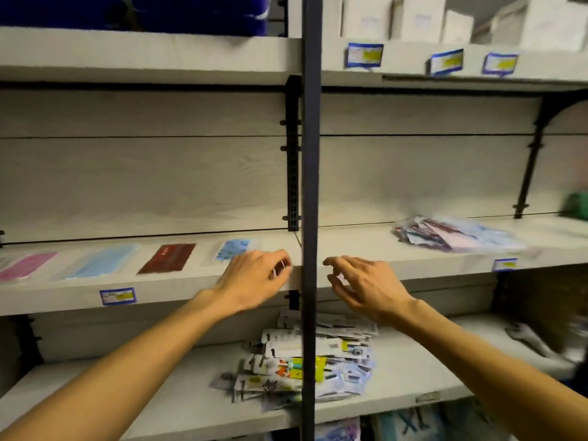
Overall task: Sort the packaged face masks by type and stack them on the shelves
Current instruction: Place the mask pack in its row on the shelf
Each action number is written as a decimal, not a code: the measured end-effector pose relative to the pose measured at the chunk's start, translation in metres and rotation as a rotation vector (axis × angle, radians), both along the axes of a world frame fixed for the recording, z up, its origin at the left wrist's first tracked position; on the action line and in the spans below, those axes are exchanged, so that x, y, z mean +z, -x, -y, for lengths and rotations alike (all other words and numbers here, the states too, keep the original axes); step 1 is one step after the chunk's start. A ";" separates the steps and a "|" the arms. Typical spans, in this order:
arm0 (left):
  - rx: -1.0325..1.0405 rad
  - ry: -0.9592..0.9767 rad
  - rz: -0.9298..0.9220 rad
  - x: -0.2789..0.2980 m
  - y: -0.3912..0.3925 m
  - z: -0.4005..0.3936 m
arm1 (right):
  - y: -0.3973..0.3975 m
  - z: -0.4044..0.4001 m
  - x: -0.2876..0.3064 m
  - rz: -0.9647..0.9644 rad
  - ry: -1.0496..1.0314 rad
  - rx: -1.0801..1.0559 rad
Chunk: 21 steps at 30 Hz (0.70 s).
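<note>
Both hands were raised at the front edge of the middle shelf, one on either side of the dark upright post. The left hand sat just left of the post with its fingers curled inward at the shelf edge; something pale showed between the fingertips, but whether it was pinched there could not be told. The right hand sat just right of the post, fingers loosely spread and bent, holding nothing visible.

On the left bay of the middle shelf four packaged masks lay flat in a row, apart from one another. From the left end they were: a pink mask, a light blue mask, a dark red mask, and a blue patterned mask. The last lay nearest the post, just behind the left hand.

On the right bay of the same shelf, towards its back, lay a loose pile of mixed masks, blurred in detail.

On the lower shelf, near its middle and partly behind the post, was a heap of small packets with printed cartoon faces.

White boxes stood on the right of the top shelf. Blue-bordered price labels were fixed to the shelf front edges.
</note>
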<state>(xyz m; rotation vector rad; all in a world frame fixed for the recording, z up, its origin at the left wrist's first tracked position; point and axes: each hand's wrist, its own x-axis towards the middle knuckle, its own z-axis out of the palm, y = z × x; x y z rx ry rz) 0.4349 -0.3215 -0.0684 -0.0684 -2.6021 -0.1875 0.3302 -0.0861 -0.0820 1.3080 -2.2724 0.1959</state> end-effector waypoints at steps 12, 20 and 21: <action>-0.142 0.192 0.101 0.018 0.096 -0.201 | 0.071 -0.214 -0.015 0.038 0.139 -0.334; -0.155 0.370 0.006 0.019 0.185 -0.246 | 0.135 -0.272 -0.020 0.008 0.105 -0.470; -0.155 0.363 -0.008 0.019 0.200 -0.252 | 0.148 -0.278 -0.020 -0.003 0.102 -0.493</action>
